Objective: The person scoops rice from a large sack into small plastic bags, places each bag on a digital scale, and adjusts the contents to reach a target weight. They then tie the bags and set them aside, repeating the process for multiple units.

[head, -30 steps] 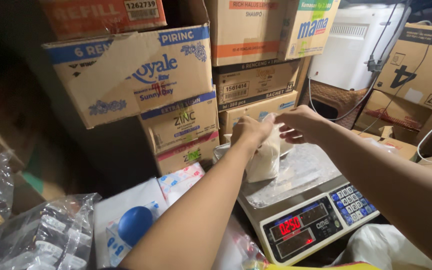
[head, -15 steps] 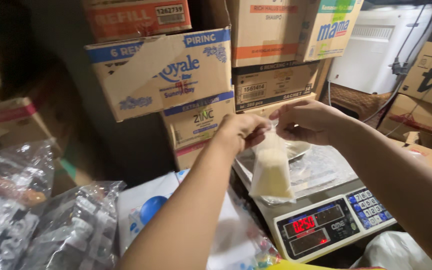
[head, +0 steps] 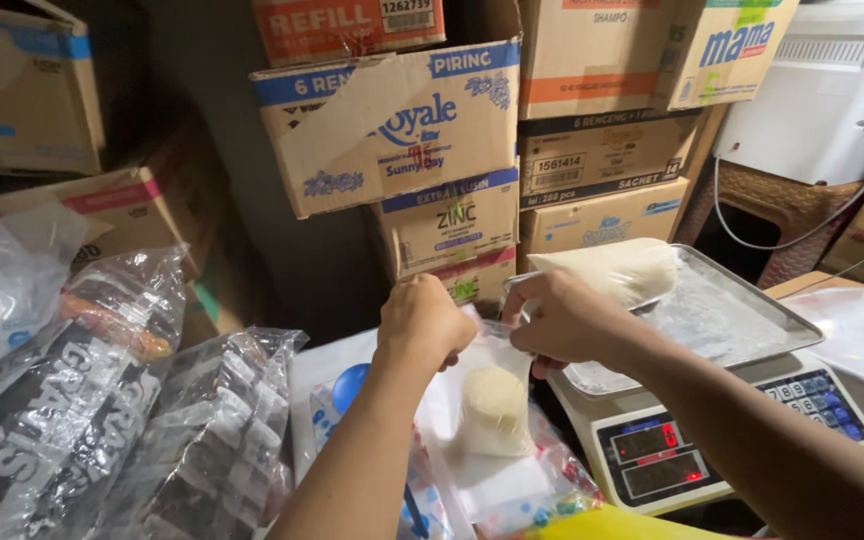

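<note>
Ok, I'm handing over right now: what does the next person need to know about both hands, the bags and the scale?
Left hand and right hand both pinch the top of a small clear bag of pale powder, held in the air beside the scale.
A second filled bag lies on the scale's metal tray.
Done: both bags hold powder.
Left: the held bag's top looks unsealed; sealing can't be confirmed.

Both hands [head: 492, 325] have carried the small filled bag [head: 494, 408] off the scale [head: 712, 420], leftward and lower.
</note>
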Action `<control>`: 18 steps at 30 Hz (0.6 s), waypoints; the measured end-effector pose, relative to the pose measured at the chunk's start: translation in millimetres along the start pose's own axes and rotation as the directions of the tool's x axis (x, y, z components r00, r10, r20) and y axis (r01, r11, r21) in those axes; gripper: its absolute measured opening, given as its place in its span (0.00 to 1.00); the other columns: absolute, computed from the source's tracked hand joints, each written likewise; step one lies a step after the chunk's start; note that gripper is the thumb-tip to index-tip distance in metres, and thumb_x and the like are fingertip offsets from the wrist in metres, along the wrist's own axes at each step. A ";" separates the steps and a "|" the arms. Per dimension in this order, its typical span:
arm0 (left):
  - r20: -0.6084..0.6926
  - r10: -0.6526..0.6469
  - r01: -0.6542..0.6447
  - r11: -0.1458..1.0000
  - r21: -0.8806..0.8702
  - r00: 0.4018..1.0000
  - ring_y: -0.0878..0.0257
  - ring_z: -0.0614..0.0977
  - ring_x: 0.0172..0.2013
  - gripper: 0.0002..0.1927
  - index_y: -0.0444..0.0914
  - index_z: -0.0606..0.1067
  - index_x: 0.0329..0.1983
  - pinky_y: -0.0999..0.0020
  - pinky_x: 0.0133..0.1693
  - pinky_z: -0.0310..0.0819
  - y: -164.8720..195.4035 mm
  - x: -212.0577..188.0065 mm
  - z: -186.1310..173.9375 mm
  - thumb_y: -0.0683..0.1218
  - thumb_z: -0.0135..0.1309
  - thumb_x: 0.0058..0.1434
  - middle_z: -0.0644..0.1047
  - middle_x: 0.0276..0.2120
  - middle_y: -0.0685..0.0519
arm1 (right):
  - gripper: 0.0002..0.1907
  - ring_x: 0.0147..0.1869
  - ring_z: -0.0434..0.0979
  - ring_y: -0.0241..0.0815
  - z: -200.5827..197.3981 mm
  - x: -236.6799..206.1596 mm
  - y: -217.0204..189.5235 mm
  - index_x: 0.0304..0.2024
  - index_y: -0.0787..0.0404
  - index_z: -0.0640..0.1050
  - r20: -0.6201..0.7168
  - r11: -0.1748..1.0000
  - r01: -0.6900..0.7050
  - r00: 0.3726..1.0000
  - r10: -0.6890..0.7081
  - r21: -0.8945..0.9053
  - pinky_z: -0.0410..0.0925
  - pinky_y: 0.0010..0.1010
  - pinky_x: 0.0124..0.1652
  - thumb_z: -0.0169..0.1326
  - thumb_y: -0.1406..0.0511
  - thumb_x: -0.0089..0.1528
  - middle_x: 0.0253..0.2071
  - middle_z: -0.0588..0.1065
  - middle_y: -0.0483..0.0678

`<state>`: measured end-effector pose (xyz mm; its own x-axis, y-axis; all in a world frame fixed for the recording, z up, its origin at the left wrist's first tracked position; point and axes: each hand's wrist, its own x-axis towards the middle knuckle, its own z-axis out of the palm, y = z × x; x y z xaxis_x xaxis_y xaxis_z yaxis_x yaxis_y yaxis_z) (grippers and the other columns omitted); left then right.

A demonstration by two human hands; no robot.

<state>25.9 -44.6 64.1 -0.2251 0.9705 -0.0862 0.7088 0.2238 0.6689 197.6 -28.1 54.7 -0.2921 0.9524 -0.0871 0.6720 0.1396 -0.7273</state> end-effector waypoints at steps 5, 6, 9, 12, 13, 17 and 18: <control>-0.002 -0.033 0.033 0.993 -0.112 0.999 0.59 0.88 0.23 0.06 0.30 0.78 0.34 0.67 0.27 0.85 -11.9 8.5 -1.1 0.39 0.57 0.57 0.84 0.25 0.42 | 0.23 0.37 0.78 0.44 -16.0 8.2 34.4 0.55 0.59 0.80 -0.124 0.919 0.012 0.991 0.041 0.395 0.71 0.35 0.36 0.60 0.68 0.56 0.34 0.78 0.54; 0.006 -0.038 0.039 0.991 -0.131 0.999 0.60 0.88 0.23 0.06 0.31 0.79 0.33 0.67 0.27 0.85 -14.3 9.2 -0.8 0.40 0.57 0.58 0.85 0.25 0.42 | 0.29 0.45 0.77 0.43 -16.1 6.6 43.0 0.61 0.57 0.76 -0.077 0.869 0.136 0.991 -0.113 0.477 0.71 0.36 0.42 0.62 0.68 0.55 0.40 0.77 0.53; -0.010 -0.013 0.011 0.989 -0.147 1.000 0.60 0.88 0.26 0.05 0.40 0.84 0.30 0.67 0.34 0.84 -17.9 8.3 4.7 0.42 0.58 0.55 0.85 0.26 0.44 | 0.41 0.63 0.73 0.43 2.5 -2.4 67.9 0.71 0.55 0.66 0.004 0.757 0.384 0.891 -0.454 0.528 0.68 0.39 0.55 0.65 0.67 0.57 0.58 0.73 0.50; -0.089 0.043 -0.052 0.994 -0.100 0.995 0.58 0.88 0.30 0.06 0.43 0.84 0.29 0.65 0.40 0.82 -15.9 5.8 15.1 0.46 0.58 0.55 0.85 0.26 0.48 | 0.35 0.63 0.71 0.43 44.4 -1.2 78.4 0.69 0.58 0.65 0.056 0.850 0.415 0.889 -0.455 0.324 0.64 0.39 0.57 0.63 0.65 0.61 0.62 0.73 0.51; -0.095 0.078 -0.089 0.990 -0.111 0.992 0.57 0.87 0.31 0.04 0.43 0.84 0.28 0.64 0.40 0.82 -14.7 5.7 19.7 0.46 0.61 0.52 0.85 0.27 0.48 | 0.31 0.59 0.75 0.41 58.1 2.4 79.3 0.66 0.56 0.68 0.012 0.862 0.356 0.923 -0.386 0.361 0.67 0.37 0.56 0.61 0.64 0.61 0.58 0.77 0.50; -0.119 0.245 -0.262 0.952 -0.157 0.962 0.53 0.87 0.35 0.05 0.42 0.82 0.28 0.62 0.42 0.81 -20.1 5.6 46.4 0.46 0.61 0.48 0.84 0.30 0.48 | 0.19 0.40 0.83 0.40 85.5 13.9 84.9 0.52 0.59 0.80 -0.241 0.976 0.213 0.951 -0.194 0.053 0.74 0.36 0.46 0.58 0.60 0.60 0.39 0.85 0.53; -0.122 0.292 -0.310 0.935 -0.171 0.949 0.52 0.88 0.35 0.05 0.41 0.81 0.28 0.62 0.42 0.82 -25.7 5.0 54.5 0.45 0.59 0.49 0.84 0.30 0.47 | 0.16 0.40 0.81 0.41 91.1 15.0 85.6 0.49 0.62 0.80 -0.285 0.972 0.220 0.940 -0.190 0.079 0.74 0.37 0.45 0.56 0.60 0.62 0.37 0.83 0.54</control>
<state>43.0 -40.6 6.3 -0.0880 0.9750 0.2038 0.6185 -0.1069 0.7785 188.7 -26.6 -70.9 -0.2085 0.9455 0.2501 0.5354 0.3243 -0.7799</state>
